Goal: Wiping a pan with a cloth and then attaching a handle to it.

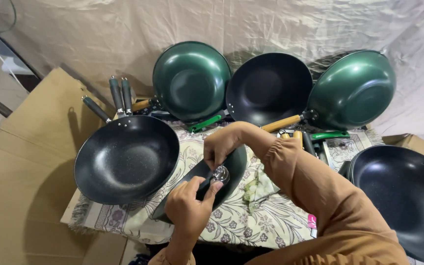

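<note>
Hands low in mid-frame: left hand (pixel 188 206) pinching small round silvery metal fitting (pixel 220 173) from below, right hand (pixel 220 145) gripping it from above, over tilted dark green pan (pixel 236 164), long axis running lower left to upper right.

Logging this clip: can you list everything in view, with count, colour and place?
held pan: one, dark, tilted, centre
metal fitting: one, silver, at both hands' fingertips
black pans: three, left, back centre, right edge
green pans: two, propped at back
loose handles: several, grey, wooden and green, behind the pans
floral cloth: one, cream, under the pans
cardboard: brown sheets, left
backdrop sheet: one, beige, behind
left hand: one, bottom centre
right hand: one, brown sleeve
</note>
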